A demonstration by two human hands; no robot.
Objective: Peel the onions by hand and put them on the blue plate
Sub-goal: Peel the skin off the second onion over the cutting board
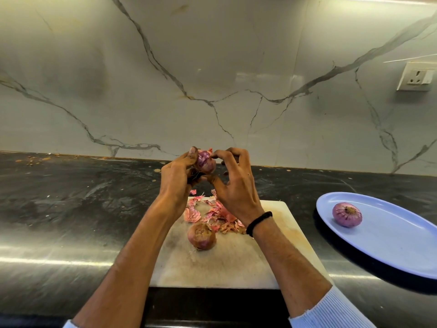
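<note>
My left hand (176, 178) grips a partly skinned purple onion (206, 163) above the white cutting board (236, 263); my right hand (235, 188) appears to pinch its skin. One peeled onion (347, 214) lies on the oval blue plate (390, 247).

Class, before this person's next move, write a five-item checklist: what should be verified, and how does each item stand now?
1. Left hand grips the small purple onion firmly: ok.
2. That onion fully peeled: not ok; a dry flake sticks up at its top, where the right hand pinches.
3. Its far side clean: cannot tell, hidden.
4. Blue oval plate has room: ok; one peeled onion lies on it.
5. Brown-skinned onion on the white cutting board peeled: not ok.
</note>
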